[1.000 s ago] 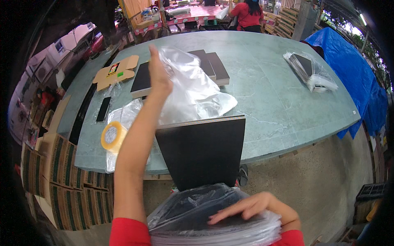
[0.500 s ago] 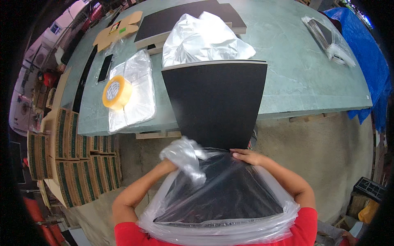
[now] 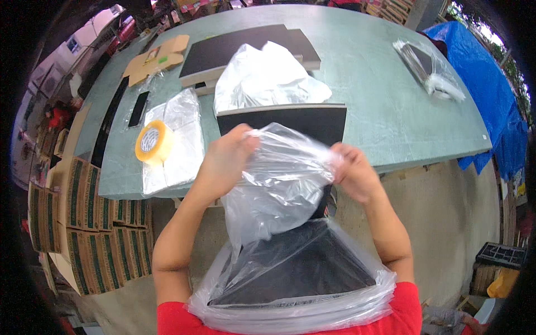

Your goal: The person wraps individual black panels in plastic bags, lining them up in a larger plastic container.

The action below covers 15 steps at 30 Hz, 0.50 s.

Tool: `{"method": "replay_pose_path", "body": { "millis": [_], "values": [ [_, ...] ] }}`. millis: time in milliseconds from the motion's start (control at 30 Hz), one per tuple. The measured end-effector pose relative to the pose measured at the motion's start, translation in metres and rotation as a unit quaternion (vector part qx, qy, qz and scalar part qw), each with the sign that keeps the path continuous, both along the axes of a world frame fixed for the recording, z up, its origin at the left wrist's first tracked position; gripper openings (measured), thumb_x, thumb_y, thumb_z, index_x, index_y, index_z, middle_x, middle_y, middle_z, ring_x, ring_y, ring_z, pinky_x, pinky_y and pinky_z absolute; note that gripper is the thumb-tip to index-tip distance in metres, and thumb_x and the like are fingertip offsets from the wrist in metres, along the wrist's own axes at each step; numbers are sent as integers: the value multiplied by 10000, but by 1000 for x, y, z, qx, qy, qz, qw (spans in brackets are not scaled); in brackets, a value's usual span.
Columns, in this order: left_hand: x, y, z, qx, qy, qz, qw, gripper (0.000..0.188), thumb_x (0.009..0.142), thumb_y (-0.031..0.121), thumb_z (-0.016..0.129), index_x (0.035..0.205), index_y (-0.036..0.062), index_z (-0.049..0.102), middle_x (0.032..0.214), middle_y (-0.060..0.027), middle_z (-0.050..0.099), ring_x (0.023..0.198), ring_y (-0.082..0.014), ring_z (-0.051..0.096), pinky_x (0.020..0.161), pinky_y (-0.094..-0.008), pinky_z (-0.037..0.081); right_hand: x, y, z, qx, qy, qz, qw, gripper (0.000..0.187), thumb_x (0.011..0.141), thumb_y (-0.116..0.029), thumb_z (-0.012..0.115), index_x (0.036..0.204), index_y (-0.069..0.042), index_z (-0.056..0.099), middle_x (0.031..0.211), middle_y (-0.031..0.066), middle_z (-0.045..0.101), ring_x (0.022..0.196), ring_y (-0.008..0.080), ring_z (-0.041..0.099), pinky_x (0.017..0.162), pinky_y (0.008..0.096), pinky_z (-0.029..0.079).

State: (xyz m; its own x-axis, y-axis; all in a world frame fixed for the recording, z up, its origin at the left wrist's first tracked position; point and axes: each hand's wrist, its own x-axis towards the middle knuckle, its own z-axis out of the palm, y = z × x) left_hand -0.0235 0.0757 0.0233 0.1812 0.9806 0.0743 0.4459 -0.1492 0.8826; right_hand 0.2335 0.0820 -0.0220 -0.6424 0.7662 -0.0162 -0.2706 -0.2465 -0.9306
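My left hand [image 3: 230, 159] and my right hand [image 3: 355, 172] are raised in front of me, each closed on an upper edge of a clear plastic bag [image 3: 279, 184]. The bag is stretched between them, and its lower part hangs crumpled. Below, against my red shirt, a black board [image 3: 296, 268] lies inside more clear plastic [image 3: 290, 318], bunched at the near end. Whether this plastic and the raised bag are one piece I cannot tell. Behind my hands a black board [image 3: 301, 118] leans on the table edge, partly hidden by the bag.
The green table [image 3: 391, 128] carries a white plastic bundle [image 3: 262, 78], stacked black boards [image 3: 240, 50], folded clear bags [image 3: 178, 134], a tape roll [image 3: 154, 142], a phone [image 3: 138, 109], flattened cardboard [image 3: 153, 61] and a wrapped bundle [image 3: 429, 67]. Cartons [image 3: 100, 240] stand left; blue tarp [image 3: 480, 89] hangs right.
Both hands have risen and moved away from my body, pulling the clear plastic up and stretching it between them. The table and things on it sit slightly lower in view.
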Motion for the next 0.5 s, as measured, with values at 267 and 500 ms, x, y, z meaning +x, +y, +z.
{"method": "replay_pose_path", "body": {
  "millis": [267,500],
  "values": [
    [2,-1,-17,-36,-232,140,962,199,879,265,437,850,82,507,658,60,470,564,-8,396,496,-152,320,-28,-5,-13,19,-101,22,994,350,733,-225,653,960,28,570,896,66,597,801,110,543,719,246,424],
    [-51,3,6,-27,-76,55,995,532,744,171,604,1221,91,380,1024,-49,465,848,-113,448,759,-233,380,-15,-3,-11,0,-233,-34,972,156,735,-96,637,826,27,614,741,43,616,654,67,542,606,198,426]
  ]
}}
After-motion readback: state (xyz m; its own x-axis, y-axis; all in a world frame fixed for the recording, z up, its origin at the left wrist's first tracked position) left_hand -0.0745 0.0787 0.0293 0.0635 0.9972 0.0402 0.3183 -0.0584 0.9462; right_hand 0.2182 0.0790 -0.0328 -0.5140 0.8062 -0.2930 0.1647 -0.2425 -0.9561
